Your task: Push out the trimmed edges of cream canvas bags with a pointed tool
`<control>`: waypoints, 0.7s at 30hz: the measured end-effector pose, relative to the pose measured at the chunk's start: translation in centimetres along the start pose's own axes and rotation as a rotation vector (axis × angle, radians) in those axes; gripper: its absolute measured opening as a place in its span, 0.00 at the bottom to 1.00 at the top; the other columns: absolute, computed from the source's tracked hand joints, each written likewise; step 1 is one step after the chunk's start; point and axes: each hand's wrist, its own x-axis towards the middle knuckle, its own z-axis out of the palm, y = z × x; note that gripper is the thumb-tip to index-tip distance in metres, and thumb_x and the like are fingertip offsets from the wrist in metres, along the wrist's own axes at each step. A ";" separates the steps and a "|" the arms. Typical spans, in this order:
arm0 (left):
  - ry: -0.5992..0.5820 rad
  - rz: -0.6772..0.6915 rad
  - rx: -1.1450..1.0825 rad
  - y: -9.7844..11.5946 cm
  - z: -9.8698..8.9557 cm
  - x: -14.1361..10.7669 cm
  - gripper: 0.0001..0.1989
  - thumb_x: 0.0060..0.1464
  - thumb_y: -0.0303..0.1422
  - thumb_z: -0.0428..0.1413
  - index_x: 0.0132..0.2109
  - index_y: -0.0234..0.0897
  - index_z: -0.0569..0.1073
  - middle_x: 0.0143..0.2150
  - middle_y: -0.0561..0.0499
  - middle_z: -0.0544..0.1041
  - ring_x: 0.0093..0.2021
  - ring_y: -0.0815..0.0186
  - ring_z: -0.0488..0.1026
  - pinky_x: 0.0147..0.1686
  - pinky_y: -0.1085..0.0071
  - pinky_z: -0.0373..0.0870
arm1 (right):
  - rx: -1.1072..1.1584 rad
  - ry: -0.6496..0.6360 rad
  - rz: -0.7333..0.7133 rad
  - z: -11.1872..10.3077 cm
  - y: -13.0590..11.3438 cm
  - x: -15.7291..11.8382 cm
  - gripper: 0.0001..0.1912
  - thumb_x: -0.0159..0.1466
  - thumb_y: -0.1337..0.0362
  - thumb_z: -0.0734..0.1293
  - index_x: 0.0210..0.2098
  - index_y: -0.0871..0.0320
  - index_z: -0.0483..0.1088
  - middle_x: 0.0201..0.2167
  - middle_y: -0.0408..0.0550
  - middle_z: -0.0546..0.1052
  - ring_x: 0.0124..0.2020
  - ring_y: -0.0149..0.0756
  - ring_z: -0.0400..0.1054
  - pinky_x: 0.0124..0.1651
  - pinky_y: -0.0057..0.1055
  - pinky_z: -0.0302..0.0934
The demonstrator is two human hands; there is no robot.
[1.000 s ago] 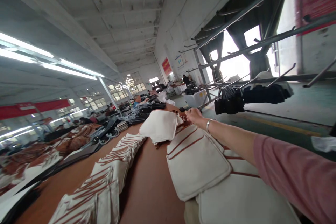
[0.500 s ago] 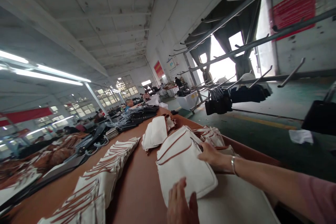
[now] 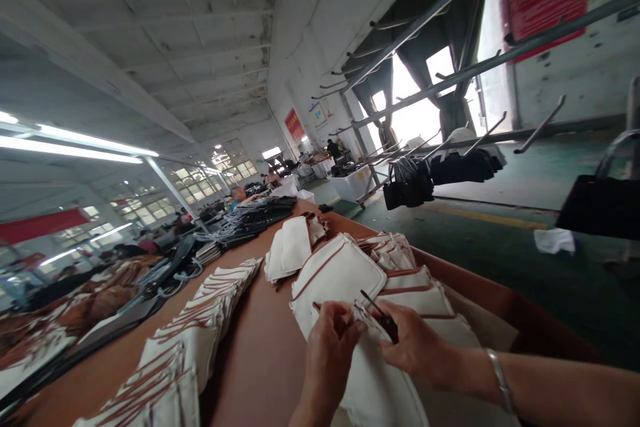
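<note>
My left hand (image 3: pixel 327 353) pinches the top edge of a cream bag piece (image 3: pixel 383 380), fingers bent and pressed together. The piece hangs down from there over the near part of the pile. Close on its right, my right hand (image 3: pixel 425 343) is wrapped round dark thread snips (image 3: pixel 376 305), whose thin pointed tip sticks out up and to the left above that same edge. Whether the snips touch the piece I cannot tell. Just beyond both hands lies another cream piece (image 3: pixel 343 270) with brown trim. More trimmed pieces (image 3: pixel 420 293) are stacked beside my right hand.
A long overlapping row of cream pieces (image 3: pixel 185 340) runs along the left of the brown table (image 3: pixel 245 360). Black bags with grey straps (image 3: pixel 250 217) are heaped farther back. A metal rack (image 3: pixel 425 97) with hooks and dark bags (image 3: pixel 407 183) stands to the right.
My left hand has gone from open fingers to a pinch on the cream piece's edge. My right hand has come nearer, and the snips now show clearly. The piece has been pulled toward me.
</note>
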 end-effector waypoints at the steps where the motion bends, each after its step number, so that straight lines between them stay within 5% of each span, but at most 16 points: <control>1: -0.016 -0.009 -0.035 0.5 -0.2 -0.8 0.12 0.55 0.41 0.59 0.39 0.39 0.66 0.29 0.58 0.65 0.30 0.68 0.62 0.32 0.72 0.59 | 0.020 0.004 -0.006 0.2 -0.5 -0.6 0.10 0.49 0.75 0.62 0.31 0.58 0.64 0.25 0.38 0.68 0.27 0.30 0.59 0.30 0.26 0.52; 5: -0.121 -0.092 -0.256 2.9 -1.6 -3.8 0.17 0.54 0.46 0.59 0.33 0.36 0.67 0.27 0.58 0.62 0.29 0.70 0.57 0.29 0.74 0.55 | 0.085 -0.030 0.015 0.9 -2.6 -3.6 0.10 0.51 0.74 0.63 0.33 0.59 0.65 0.26 0.39 0.69 0.28 0.30 0.60 0.31 0.26 0.54; 10: -0.233 -0.215 -0.482 3.7 -3.3 -7.9 0.19 0.47 0.46 0.65 0.33 0.33 0.72 0.25 0.56 0.65 0.27 0.72 0.58 0.28 0.75 0.53 | 0.263 -0.365 -0.005 -1.0 -6.4 -6.0 0.08 0.55 0.66 0.69 0.33 0.59 0.66 0.24 0.38 0.66 0.25 0.28 0.56 0.27 0.25 0.51; 14: -0.322 -0.322 -0.687 4.1 -4.0 -11.0 0.20 0.44 0.45 0.67 0.35 0.32 0.75 0.30 0.52 0.71 0.29 0.70 0.62 0.29 0.75 0.54 | 0.312 -0.288 -0.134 -2.8 -9.5 -4.7 0.09 0.60 0.65 0.65 0.40 0.60 0.69 0.34 0.47 0.73 0.35 0.35 0.65 0.38 0.30 0.60; 18: -0.383 -0.367 -0.776 4.8 -4.4 -12.8 0.19 0.44 0.44 0.68 0.32 0.32 0.74 0.27 0.52 0.69 0.27 0.72 0.61 0.28 0.75 0.52 | 0.445 -0.698 0.037 -2.4 -10.4 -3.9 0.17 0.56 0.68 0.65 0.46 0.60 0.69 0.36 0.48 0.75 0.36 0.36 0.67 0.39 0.30 0.62; 21: -0.370 -0.420 -0.847 4.7 -4.5 -13.7 0.19 0.43 0.43 0.68 0.31 0.33 0.73 0.27 0.52 0.69 0.27 0.72 0.61 0.27 0.75 0.52 | 0.500 -0.813 0.158 -1.7 -9.9 -4.6 0.14 0.55 0.68 0.67 0.42 0.62 0.69 0.36 0.46 0.73 0.35 0.33 0.65 0.38 0.27 0.60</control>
